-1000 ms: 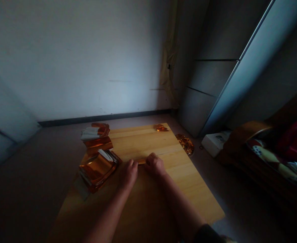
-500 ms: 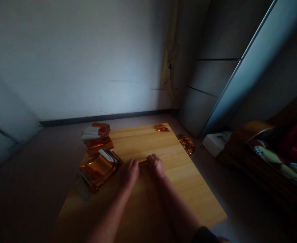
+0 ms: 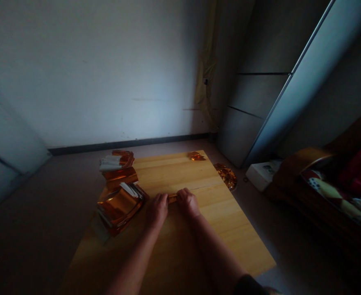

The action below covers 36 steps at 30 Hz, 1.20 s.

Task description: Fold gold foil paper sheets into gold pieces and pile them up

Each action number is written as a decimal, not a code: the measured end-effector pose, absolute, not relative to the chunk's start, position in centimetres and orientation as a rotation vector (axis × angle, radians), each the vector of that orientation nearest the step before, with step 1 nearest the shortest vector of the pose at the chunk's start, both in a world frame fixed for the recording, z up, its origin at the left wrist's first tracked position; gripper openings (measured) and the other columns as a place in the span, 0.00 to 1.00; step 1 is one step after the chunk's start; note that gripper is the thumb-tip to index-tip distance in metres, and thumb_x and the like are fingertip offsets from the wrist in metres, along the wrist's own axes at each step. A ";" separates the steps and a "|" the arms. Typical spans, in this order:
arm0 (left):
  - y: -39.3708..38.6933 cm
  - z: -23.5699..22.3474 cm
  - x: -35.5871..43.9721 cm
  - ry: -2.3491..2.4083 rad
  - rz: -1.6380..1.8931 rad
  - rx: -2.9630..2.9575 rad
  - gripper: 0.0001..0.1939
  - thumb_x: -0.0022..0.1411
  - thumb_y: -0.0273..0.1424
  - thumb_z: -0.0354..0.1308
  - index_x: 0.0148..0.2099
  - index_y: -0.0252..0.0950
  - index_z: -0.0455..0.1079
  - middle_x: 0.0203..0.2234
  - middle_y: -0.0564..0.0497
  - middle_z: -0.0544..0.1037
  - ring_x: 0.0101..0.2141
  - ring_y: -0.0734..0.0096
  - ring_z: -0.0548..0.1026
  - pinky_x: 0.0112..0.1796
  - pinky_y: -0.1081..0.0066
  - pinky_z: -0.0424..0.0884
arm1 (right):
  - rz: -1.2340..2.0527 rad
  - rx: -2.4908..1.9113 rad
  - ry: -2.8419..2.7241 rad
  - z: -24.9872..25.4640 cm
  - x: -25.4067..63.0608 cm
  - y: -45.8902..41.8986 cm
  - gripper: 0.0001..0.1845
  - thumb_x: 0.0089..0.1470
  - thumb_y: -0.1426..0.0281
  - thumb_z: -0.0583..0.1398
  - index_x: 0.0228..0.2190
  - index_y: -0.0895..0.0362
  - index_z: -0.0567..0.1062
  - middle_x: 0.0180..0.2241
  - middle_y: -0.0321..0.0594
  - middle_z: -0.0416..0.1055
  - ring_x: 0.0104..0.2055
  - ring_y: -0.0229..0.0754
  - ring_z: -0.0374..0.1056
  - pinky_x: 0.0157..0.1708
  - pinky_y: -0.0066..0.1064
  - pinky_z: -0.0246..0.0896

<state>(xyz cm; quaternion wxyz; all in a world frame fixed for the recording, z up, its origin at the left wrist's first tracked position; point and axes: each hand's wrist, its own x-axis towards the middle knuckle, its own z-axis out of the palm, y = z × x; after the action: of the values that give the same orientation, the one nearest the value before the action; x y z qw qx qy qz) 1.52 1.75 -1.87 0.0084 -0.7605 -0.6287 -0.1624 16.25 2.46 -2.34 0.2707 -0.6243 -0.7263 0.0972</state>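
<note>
A small strip of shiny orange foil (image 3: 172, 198) lies on the wooden table (image 3: 217, 221) between my two hands. My left hand (image 3: 157, 209) is closed with its knuckles up and presses the strip's left end. My right hand (image 3: 187, 202) is closed on the strip's right end. Most of the strip is hidden under my fingers. A pile of folded orange foil sheets (image 3: 119, 205) sits just left of my left hand.
More orange foil with white backing (image 3: 115, 162) lies at the table's far left corner. A small foil scrap (image 3: 196, 155) sits at the far edge. A crumpled foil piece (image 3: 226, 175) and a white box (image 3: 260, 174) lie on the floor at right, beside a couch (image 3: 330, 184).
Both hands stay on the foil strip; they have shifted only very slightly. The view has barely moved.
</note>
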 end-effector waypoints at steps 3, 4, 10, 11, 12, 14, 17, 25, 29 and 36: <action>1.8 -1.9 1.5 -1.961 -0.530 -2.383 0.15 0.65 0.29 0.43 0.45 0.38 0.70 0.36 0.46 0.75 0.35 0.67 0.73 0.35 0.72 0.64 | 0.266 -1.711 -1.950 -2.2 16.1 2.5 0.08 0.57 0.74 0.54 0.30 0.57 0.73 0.31 0.38 0.69 0.29 0.34 0.63 0.28 0.22 0.51; 1.9 -1.9 1.5 -1.953 -0.534 -2.388 0.15 0.65 0.29 0.43 0.45 0.38 0.70 0.36 0.46 0.75 0.36 0.67 0.73 0.35 0.71 0.64 | 0.269 -1.709 -1.952 -2.2 16.1 2.6 0.08 0.57 0.74 0.54 0.30 0.57 0.73 0.31 0.38 0.69 0.29 0.34 0.63 0.28 0.22 0.50; 2.0 -1.8 1.4 -1.982 -0.570 -2.400 0.15 0.65 0.29 0.43 0.45 0.38 0.71 0.37 0.47 0.75 0.36 0.67 0.73 0.35 0.71 0.64 | 0.267 -1.711 -1.970 -2.3 16.2 2.5 0.07 0.58 0.73 0.54 0.30 0.57 0.72 0.31 0.37 0.69 0.28 0.33 0.62 0.27 0.23 0.49; 2.0 -1.8 1.4 -1.989 -0.584 -2.403 0.15 0.65 0.29 0.43 0.45 0.38 0.71 0.37 0.47 0.75 0.36 0.67 0.73 0.35 0.72 0.65 | 0.261 -1.718 -1.967 -2.4 16.1 2.5 0.07 0.58 0.73 0.54 0.30 0.57 0.71 0.30 0.37 0.69 0.27 0.33 0.62 0.26 0.23 0.48; 2.0 -1.8 1.4 -1.993 -0.600 -2.409 0.15 0.65 0.29 0.43 0.45 0.38 0.71 0.37 0.47 0.75 0.36 0.68 0.73 0.36 0.72 0.65 | 0.252 -1.724 -1.961 -2.5 16.1 2.5 0.07 0.58 0.73 0.54 0.30 0.56 0.71 0.30 0.36 0.69 0.26 0.33 0.61 0.26 0.24 0.48; 2.1 -1.9 1.3 -2.001 -0.637 -2.419 0.15 0.65 0.28 0.43 0.45 0.37 0.71 0.37 0.47 0.75 0.37 0.68 0.74 0.37 0.72 0.66 | 0.228 -1.730 -1.944 -2.7 16.1 2.5 0.07 0.57 0.72 0.54 0.29 0.56 0.71 0.28 0.35 0.68 0.25 0.33 0.60 0.25 0.24 0.47; 2.3 -2.2 1.2 -2.003 -0.722 -2.413 0.14 0.64 0.26 0.45 0.44 0.37 0.71 0.36 0.47 0.75 0.38 0.69 0.74 0.38 0.73 0.67 | 0.191 -1.706 -1.933 -2.9 16.1 2.6 0.06 0.57 0.73 0.54 0.28 0.56 0.70 0.26 0.35 0.67 0.24 0.33 0.59 0.24 0.25 0.46; 2.6 -2.9 0.9 -1.948 -1.024 -2.451 0.11 0.60 0.26 0.48 0.40 0.37 0.72 0.34 0.47 0.77 0.37 0.67 0.74 0.40 0.70 0.69 | 0.247 -1.607 -1.817 -3.5 16.4 2.7 0.08 0.52 0.76 0.54 0.25 0.56 0.70 0.25 0.35 0.68 0.24 0.34 0.60 0.24 0.23 0.47; 2.7 -2.8 0.5 -2.032 -1.328 -2.505 0.09 0.56 0.27 0.50 0.37 0.37 0.71 0.34 0.49 0.78 0.38 0.68 0.75 0.42 0.69 0.70 | 0.306 -1.510 -1.733 -3.6 16.7 2.8 0.08 0.50 0.76 0.53 0.25 0.56 0.71 0.25 0.36 0.69 0.26 0.35 0.62 0.27 0.23 0.51; 2.9 -2.7 0.5 -2.204 -1.582 -2.502 0.11 0.54 0.32 0.51 0.36 0.38 0.72 0.33 0.50 0.80 0.36 0.66 0.77 0.41 0.67 0.71 | 0.430 -1.419 -1.623 -3.8 17.1 3.3 0.06 0.47 0.75 0.54 0.23 0.56 0.70 0.24 0.37 0.69 0.27 0.36 0.64 0.29 0.24 0.56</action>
<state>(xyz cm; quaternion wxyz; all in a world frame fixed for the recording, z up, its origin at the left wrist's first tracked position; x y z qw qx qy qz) 0.45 2.85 -2.74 -0.2713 -0.6525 -0.5749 -0.4126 17.09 3.26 -3.84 0.4543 -0.5751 -0.6576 0.1742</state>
